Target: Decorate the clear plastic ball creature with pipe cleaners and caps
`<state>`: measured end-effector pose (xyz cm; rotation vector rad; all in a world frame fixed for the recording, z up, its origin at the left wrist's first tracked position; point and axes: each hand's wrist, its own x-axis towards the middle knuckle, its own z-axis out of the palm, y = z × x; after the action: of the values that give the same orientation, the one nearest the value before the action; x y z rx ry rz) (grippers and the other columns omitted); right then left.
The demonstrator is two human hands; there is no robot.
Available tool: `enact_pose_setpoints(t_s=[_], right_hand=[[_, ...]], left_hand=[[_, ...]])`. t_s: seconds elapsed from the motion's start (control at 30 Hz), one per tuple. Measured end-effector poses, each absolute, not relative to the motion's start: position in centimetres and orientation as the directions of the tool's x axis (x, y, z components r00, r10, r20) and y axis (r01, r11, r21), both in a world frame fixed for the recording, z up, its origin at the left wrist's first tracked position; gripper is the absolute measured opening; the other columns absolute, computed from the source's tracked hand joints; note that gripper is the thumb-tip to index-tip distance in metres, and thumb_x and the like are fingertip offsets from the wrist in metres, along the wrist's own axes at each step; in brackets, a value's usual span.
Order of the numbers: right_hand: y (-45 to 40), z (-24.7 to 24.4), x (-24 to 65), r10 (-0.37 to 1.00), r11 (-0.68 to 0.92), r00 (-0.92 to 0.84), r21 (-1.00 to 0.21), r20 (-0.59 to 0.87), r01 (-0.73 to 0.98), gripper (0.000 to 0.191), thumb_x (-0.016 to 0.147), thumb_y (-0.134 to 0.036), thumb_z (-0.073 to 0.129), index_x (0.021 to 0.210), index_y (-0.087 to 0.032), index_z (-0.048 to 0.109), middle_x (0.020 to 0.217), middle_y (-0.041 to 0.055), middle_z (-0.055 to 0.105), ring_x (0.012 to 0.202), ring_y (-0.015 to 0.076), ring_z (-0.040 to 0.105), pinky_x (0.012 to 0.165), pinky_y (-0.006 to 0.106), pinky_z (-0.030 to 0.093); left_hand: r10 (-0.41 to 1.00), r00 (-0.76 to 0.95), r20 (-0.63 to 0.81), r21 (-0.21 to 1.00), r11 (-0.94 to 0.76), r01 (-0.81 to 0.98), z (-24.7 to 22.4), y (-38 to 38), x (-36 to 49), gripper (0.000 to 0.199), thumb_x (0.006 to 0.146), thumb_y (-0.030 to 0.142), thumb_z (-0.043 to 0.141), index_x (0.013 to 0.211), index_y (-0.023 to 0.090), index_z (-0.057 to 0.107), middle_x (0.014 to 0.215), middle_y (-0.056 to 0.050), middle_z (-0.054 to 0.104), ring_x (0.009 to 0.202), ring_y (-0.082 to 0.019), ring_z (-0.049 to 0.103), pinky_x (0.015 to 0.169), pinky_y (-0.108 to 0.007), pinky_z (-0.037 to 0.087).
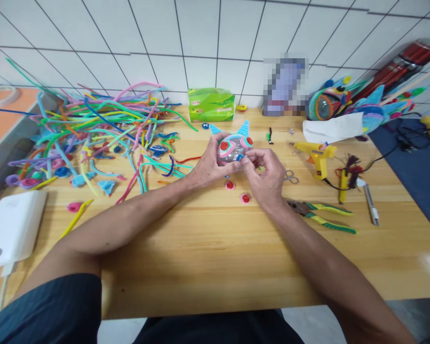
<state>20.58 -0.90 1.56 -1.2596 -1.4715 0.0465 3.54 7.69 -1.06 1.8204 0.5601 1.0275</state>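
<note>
My left hand [213,160] is wrapped round the left side of a clear plastic craft animal head [232,152]. Two light-blue pointed ears stand on its top, and red round eyes ringed in pink and blue sit on its front. At the lower right of the head, my right hand [265,174] pinches a small blue piece [240,157] against the surface. Just below the hands, a red disc with a pink rim [230,185] lies on the table, and a second red disc [245,198] lies nearer to me.
Colourful pipe cleaners [103,124] are heaped at the left. A green tissue pack [211,105] stands by the wall. Rightward lie a yellow glue gun [317,155], pliers [322,215], scissors [291,177] and a utility knife [370,203]. A white power bank [16,227] sits front left.
</note>
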Motion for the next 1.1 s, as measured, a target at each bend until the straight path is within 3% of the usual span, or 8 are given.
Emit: enact_pose_setpoints(t_s=[0.3,0.63,1.1], right_hand=[[-0.93,1.34,20.48,0.719,0.408,0.238,-0.674,0.652,0.616,0.006,0.094,-0.022,0.068,0.098,-0.026,0.070,0.085,-0.0014,0.068,0.077,0.0163,0.065,0.071,0.033,0.055],[-0.77,1.02,20.84,0.802,0.329,0.365,-0.859,0.474,0.392,0.007,0.093,-0.028,0.067,0.099,-0.026,0.070,0.090,-0.0016,0.076,0.079,0.0153,0.069,0.074,0.032,0.057],[-0.64,1.15,20.77,0.788,0.358,0.312,-0.808,0.530,0.468,0.007,0.092,-0.029,0.071,0.098,-0.024,0.068,0.089,-0.0017,0.073,0.077,0.0137,0.068,0.070,0.030,0.056]], left_hand=[[0.695,0.579,0.426,0.867,-0.496,-0.043,-1.29,7.88,3.30,0.085,0.092,0.063,0.078,0.152,0.027,0.029,0.151,-0.015,0.056,0.137,-0.032,0.063,0.117,-0.053,0.053],[0.690,0.551,0.470,0.846,-0.530,-0.059,-1.59,8.06,3.23,0.077,0.094,0.058,0.076,0.151,0.029,0.033,0.148,-0.012,0.056,0.136,-0.031,0.062,0.117,-0.055,0.055],[0.711,0.538,0.453,0.855,-0.517,-0.037,-1.55,8.02,3.24,0.078,0.093,0.060,0.079,0.150,0.029,0.036,0.148,-0.013,0.056,0.135,-0.030,0.063,0.117,-0.055,0.055]])
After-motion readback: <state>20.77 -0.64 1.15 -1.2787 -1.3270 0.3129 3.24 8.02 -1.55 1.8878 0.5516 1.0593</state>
